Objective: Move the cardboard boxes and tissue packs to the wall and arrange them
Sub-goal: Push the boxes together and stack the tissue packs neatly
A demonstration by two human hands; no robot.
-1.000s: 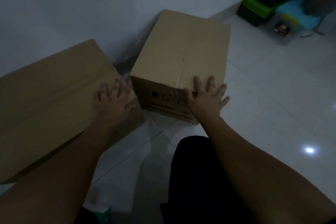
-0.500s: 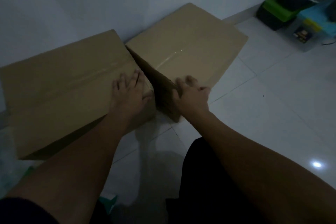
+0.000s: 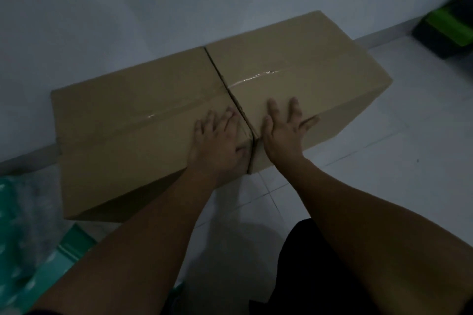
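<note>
Two taped brown cardboard boxes stand side by side against the white wall, their sides touching. My left hand (image 3: pixel 217 140) lies flat on the near right corner of the left box (image 3: pixel 128 115), thumb over its front edge. My right hand (image 3: pixel 284 130) lies flat, fingers spread, on the near left corner of the right box (image 3: pixel 302 69). Green-and-white tissue packs (image 3: pixel 23 233) in clear wrap lie on the floor at the lower left.
The white wall (image 3: pixel 179 2) runs behind the boxes, meeting a white tiled floor (image 3: pixel 384 161). A green-and-black container (image 3: pixel 445 28) sits by the wall at the far right. My dark-clothed leg (image 3: pixel 320 276) is at the bottom.
The right box swung round and closed the gap, so it now sits flush beside the left box along the wall. Both hands stayed on the boxes' near corners.
</note>
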